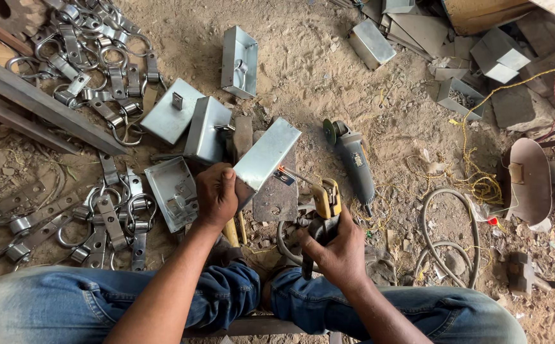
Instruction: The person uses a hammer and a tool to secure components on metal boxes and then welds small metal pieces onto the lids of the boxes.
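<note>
left hand (217, 194) grip clamped on galvanized metal box (266, 154), tilted above steel plate (276, 194) on dirt floor (309, 70). right hand (335, 245) grip closed around yellow electrode holder (326, 200), rod tip near box edge. angle grinder (352, 159) lying just right; ring clamps (99, 64) piled far left.

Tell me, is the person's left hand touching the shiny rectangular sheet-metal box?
Touching. The head view shows the left hand wrapped around the lower end of the shiny rectangular sheet-metal box, thumb pressed on its face, holding it tilted above the ground.
</note>
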